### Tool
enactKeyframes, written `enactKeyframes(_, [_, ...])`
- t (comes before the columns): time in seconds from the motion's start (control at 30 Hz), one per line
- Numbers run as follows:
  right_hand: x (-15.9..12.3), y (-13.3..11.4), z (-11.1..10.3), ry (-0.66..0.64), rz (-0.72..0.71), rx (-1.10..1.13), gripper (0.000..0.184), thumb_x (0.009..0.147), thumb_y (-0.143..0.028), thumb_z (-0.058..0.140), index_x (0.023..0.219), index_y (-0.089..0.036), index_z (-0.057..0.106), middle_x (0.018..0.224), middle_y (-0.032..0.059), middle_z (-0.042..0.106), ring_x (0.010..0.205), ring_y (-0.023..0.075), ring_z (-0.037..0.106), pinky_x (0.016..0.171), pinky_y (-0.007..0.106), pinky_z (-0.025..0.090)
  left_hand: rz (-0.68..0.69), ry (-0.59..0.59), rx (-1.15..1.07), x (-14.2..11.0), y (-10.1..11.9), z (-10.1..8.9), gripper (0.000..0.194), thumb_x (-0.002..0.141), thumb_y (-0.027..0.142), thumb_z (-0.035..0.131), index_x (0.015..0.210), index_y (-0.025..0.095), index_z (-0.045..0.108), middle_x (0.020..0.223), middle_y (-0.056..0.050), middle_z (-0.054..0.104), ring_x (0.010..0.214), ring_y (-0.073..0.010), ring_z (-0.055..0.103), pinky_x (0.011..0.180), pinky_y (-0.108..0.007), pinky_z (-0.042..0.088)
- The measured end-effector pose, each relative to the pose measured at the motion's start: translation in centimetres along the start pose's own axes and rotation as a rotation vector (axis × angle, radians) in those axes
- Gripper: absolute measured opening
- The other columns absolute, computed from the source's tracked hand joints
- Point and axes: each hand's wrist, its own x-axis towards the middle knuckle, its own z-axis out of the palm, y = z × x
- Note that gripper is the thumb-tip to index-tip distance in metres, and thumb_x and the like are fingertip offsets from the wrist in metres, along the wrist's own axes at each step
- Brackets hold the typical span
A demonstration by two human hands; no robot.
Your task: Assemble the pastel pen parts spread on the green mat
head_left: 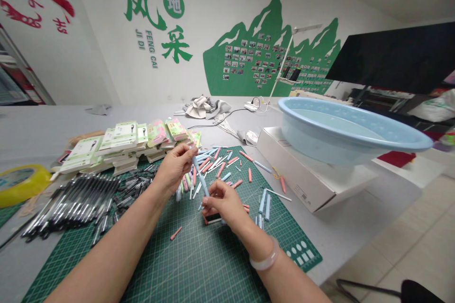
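Between my two hands slants a light blue pen (201, 181). My left hand (174, 166) pinches its upper end, and the fingers of my right hand (225, 203) are closed around its lower end. Behind them, pink, blue and white pen parts (220, 169) lie scattered on a green cutting mat (167, 270). A small dark block with a reddish edge (212, 218) sits under my right hand, partly hidden by it. A few light blue pen barrels (267, 207) rest to the right of that hand. Nearer to me lies one short pink piece (176, 233).
Black pens (78, 203) are piled at left, beside a yellow tape roll (21, 184). Stacked small boxes (119, 136) stand behind them. At right, a large blue basin (320, 144) rests on a white carton (305, 180). Cloth gloves (199, 106) and a cable lie at the back.
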Motion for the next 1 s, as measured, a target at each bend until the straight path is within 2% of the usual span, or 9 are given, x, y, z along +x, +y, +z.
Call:
enactKeyframes(0.17, [0.1, 0.1, 0.0, 0.008, 0.001, -0.008, 0.034, 0.056, -0.03, 0.076, 0.076, -0.018, 0.051, 0.062, -0.0047, 0.059, 0.056, 0.0178, 0.065, 0.053, 0.031, 0.052, 0.06, 0.011, 0.084, -0.2, 0.6, 0.3, 0.024, 0.069, 0.033, 0.07, 0.067, 0.015, 0.054, 0.056, 0.005, 0.049, 0.04, -0.0013, 0.028, 0.039, -0.017, 0.016])
enactKeyframes(0.37, [-0.1, -0.1, -0.1, -0.06, -0.009, -0.011, 0.054, 0.06, -0.027, 0.072, 0.111, -0.024, 0.056, 0.071, -0.0035, 0.059, 0.061, 0.0183, 0.066, 0.058, 0.033, 0.053, 0.133, 0.028, 0.099, -0.7, 1.6, 0.7, 0.021, 0.071, 0.034, 0.067, 0.07, 0.015, 0.058, 0.049, 0.007, 0.038, 0.039, -0.0027, 0.029, 0.039, -0.018, 0.017])
enactKeyframes(0.5, [0.0, 0.1, -0.4, -0.095, -0.053, -0.005, 0.041, 0.063, -0.023, 0.067, 0.104, -0.023, 0.059, 0.078, -0.0011, 0.062, 0.064, 0.0165, 0.065, 0.06, 0.032, 0.053, 0.227, 0.095, 0.024, -0.9, 3.0, 0.7, 0.019, 0.072, 0.032, 0.067, 0.073, 0.016, 0.059, 0.055, 0.005, 0.046, 0.042, -0.003, 0.033, 0.039, -0.018, 0.022])
enactKeyframes(0.6, [0.2, 0.4, -0.7, -0.083, -0.063, 0.003, 0.037, 0.063, -0.022, 0.067, 0.099, -0.021, 0.06, 0.077, -0.0003, 0.063, 0.065, 0.0165, 0.065, 0.062, 0.032, 0.052, 0.317, 0.197, -0.072, -0.6, 4.1, -0.4, 0.019, 0.074, 0.034, 0.066, 0.075, 0.017, 0.058, 0.06, 0.004, 0.051, 0.045, -0.0029, 0.035, 0.041, -0.016, 0.026])
enactKeyframes(0.67, [0.4, 0.4, -0.9, -0.076, -0.065, 0.018, 0.038, 0.062, -0.024, 0.068, 0.099, -0.021, 0.059, 0.076, 0.0, 0.063, 0.064, 0.0166, 0.065, 0.062, 0.032, 0.052, 0.26, 0.204, -0.061, -0.3, 4.2, -1.6, 0.022, 0.073, 0.037, 0.065, 0.075, 0.017, 0.058, 0.055, 0.005, 0.046, 0.042, -0.0031, 0.032, 0.039, -0.016, 0.021])
enactKeyframes(0.73, [0.4, 0.3, -0.9, -0.05, -0.065, 0.036, 0.039, 0.061, -0.025, 0.07, 0.098, -0.021, 0.059, 0.075, -0.0001, 0.063, 0.063, 0.0169, 0.065, 0.06, 0.032, 0.052, 0.05, 0.112, 0.081, -0.1, 3.5, -2.9, 0.025, 0.07, 0.04, 0.067, 0.07, 0.016, 0.058, 0.047, 0.007, 0.038, 0.038, -0.0036, 0.027, 0.037, -0.017, 0.015])
enactKeyframes(0.83, [0.4, 0.1, -0.9, 0.024, -0.078, 0.068, 0.037, 0.06, -0.025, 0.07, 0.095, -0.02, 0.058, 0.072, -0.0013, 0.06, 0.062, 0.0172, 0.064, 0.056, 0.031, 0.052, -0.299, -0.212, 0.528, -0.8, 0.8, -4.1, 0.029, 0.065, 0.042, 0.068, 0.058, 0.016, 0.057, 0.043, 0.005, 0.04, 0.036, -0.0062, 0.03, 0.038, -0.019, 0.016])
enactKeyframes(0.9, [0.5, 0.0, -0.9, 0.064, -0.096, 0.081, 0.035, 0.06, -0.024, 0.069, 0.094, -0.021, 0.058, 0.068, -0.0023, 0.058, 0.061, 0.0172, 0.063, 0.053, 0.03, 0.051, -0.268, -0.282, 0.845, -1.8, -1.3, -4.2, 0.031, 0.06, 0.04, 0.069, 0.045, 0.018, 0.053, 0.04, 0.003, 0.042, 0.038, -0.0086, 0.034, 0.04, -0.02, 0.016])
enactKeyframes(1.0, [0.7, 0.1, -1.1, 0.09, -0.117, 0.064, 0.034, 0.061, -0.021, 0.067, 0.094, -0.021, 0.059, 0.066, -0.0031, 0.056, 0.061, 0.0167, 0.062, 0.054, 0.03, 0.052, -0.103, -0.199, 1.207, -3.4, -3.7, -3.6, 0.025, 0.056, 0.033, 0.069, 0.043, 0.019, 0.052, 0.046, 0.0, 0.049, 0.047, -0.0133, 0.043, 0.046, -0.022, 0.019])
